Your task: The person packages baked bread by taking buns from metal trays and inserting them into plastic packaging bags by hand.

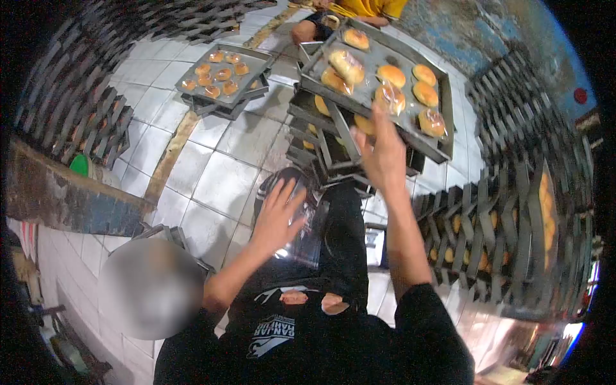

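My left hand (pixel 279 215) is spread over a stack of clear plastic bags (pixel 305 237) lying on my thigh. Its fingers are apart, with nothing visibly gripped. My right hand (pixel 385 157) reaches up to the near edge of a metal tray (pixel 401 122), fingers stretched out and thumb apart. The fingertips overlap the lower edge of a wrapped bun (pixel 389 97); whether they touch it is unclear. Other buns in the tray are bare, such as a round golden bun (pixel 424 73), or in clear plastic, such as a wrapped bun (pixel 432 122).
Stacked trays (pixel 321 141) with buns support the top tray. Another tray of buns (pixel 221 74) stands left on the tiled floor (pixel 218 173). Racked trays (pixel 494 231) rise at right. A person in a yellow shirt (pixel 366 8) sits beyond. A blurred round area covers the lower left.
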Demonstrator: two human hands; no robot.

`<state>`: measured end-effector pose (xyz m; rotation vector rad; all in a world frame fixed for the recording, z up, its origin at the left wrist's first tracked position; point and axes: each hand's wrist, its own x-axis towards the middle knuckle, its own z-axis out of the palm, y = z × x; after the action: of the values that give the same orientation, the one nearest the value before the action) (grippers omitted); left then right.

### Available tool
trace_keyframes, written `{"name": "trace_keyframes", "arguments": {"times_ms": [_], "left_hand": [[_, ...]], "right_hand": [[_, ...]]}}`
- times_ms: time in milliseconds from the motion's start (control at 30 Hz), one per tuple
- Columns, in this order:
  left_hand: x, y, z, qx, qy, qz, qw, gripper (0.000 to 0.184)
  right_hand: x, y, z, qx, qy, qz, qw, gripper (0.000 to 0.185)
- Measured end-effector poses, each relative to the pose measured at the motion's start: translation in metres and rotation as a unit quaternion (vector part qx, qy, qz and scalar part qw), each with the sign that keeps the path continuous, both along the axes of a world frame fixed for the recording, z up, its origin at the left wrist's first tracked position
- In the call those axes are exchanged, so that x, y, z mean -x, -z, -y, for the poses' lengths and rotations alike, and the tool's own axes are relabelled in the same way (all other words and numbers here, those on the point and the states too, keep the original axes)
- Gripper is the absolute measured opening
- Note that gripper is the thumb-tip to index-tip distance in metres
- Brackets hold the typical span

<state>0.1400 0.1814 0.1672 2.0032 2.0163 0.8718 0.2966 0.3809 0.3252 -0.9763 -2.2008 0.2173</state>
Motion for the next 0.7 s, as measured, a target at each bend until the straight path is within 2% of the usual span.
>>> {"name": "trace_keyframes", "arguments": {"times_ms": [33,100,167,200,233,267,300,333,367,400,433,467,500,533,567,600,633,700], "left_hand": [[-0.009,-0.024,0.018,0.047,-0.018,-0.044,0.998,0.051],[-0.008,-0.022,0.034,0.006,-0.01,-0.021,1.0,0.037],[-0.004,-0.02,0.043,-0.031,0.02,0.019,0.999,0.035],[-0.001,-0.019,0.046,-0.046,0.038,0.039,0.997,0.034],[0.0,-0.022,0.05,-0.063,0.056,0.036,0.996,0.036],[0.001,-0.03,0.055,-0.077,0.081,0.038,0.993,0.038],[-0.001,-0.036,0.062,-0.097,0.11,0.043,0.988,0.04],[-0.004,-0.036,0.065,-0.076,0.111,0.132,0.982,0.055],[-0.01,-0.044,0.064,-0.037,0.059,0.224,0.972,0.071],[-0.013,-0.054,0.064,0.031,0.045,0.383,0.922,0.073],[-0.014,-0.057,0.063,0.073,0.055,0.448,0.889,0.065],[-0.014,-0.059,0.062,0.114,0.058,0.511,0.85,0.058],[-0.014,-0.063,0.061,0.154,0.053,0.567,0.807,0.051],[-0.002,-0.046,0.06,0.235,0.078,0.55,0.798,0.043],[0.005,-0.036,0.057,0.315,0.105,0.526,0.783,0.037],[0.004,-0.032,0.057,0.281,0.075,0.548,0.784,0.026],[0.002,-0.048,0.053,0.265,0.024,0.637,0.723,0.024],[0.015,-0.045,0.041,0.199,-0.062,0.677,0.706,0.023]], "right_hand": [[-0.004,0.015,0.016,0.082,-0.04,-0.015,0.996,0.063],[-0.024,0.045,0.06,0.263,-0.145,0.07,0.951,0.072],[-0.039,0.08,0.088,0.227,-0.237,0.102,0.939,0.081],[-0.057,0.115,0.093,0.253,-0.212,0.15,0.932,0.091],[-0.064,0.115,0.101,0.218,-0.201,0.154,0.942,0.082],[-0.069,0.102,0.102,0.381,-0.194,0.111,0.897,0.072],[-0.074,0.09,0.102,0.526,-0.176,0.061,0.83,0.062],[-0.08,0.088,0.106,0.553,-0.18,-0.028,0.813,0.034],[-0.084,0.063,0.102,0.534,-0.189,0.056,0.822,0.018],[-0.083,0.047,0.101,0.498,-0.229,0.057,0.834,0.015],[-0.083,0.039,0.098,0.458,-0.272,0.06,0.844,0.014],[-0.086,0.04,0.094,0.493,-0.276,0.039,0.825,0.016],[-0.087,0.043,0.089,0.526,-0.281,0.018,0.803,0.018],[-0.085,0.045,0.083,0.56,-0.287,-0.003,0.777,0.019],[-0.083,0.036,0.073,0.51,-0.312,0.059,0.799,0.021],[-0.076,0.019,0.052,0.451,-0.332,0.117,0.82,0.022],[-0.073,0.003,0.027,0.389,-0.344,0.171,0.837,0.023],[-0.064,-0.018,-0.048,0.296,-0.239,0.034,0.924,0.027]]}}
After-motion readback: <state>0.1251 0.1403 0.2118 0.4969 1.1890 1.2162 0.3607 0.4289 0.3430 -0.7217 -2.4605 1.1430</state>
